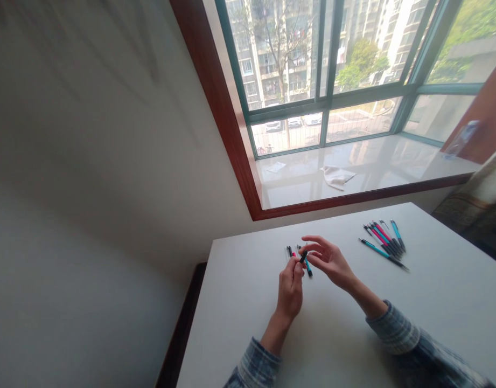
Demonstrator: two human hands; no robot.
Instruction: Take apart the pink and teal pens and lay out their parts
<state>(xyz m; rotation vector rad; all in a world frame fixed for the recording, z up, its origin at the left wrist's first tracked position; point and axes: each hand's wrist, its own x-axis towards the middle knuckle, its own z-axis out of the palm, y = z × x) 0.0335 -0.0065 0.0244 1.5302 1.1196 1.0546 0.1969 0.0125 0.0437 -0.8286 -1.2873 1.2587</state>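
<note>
Black pen pinched in left hand, right hand open just beside it

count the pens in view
At least 8 pens: one dark pen pinched in the left hand, two lying just beyond it on the white table, five grouped to the right; overlap there may hide more.
</note>
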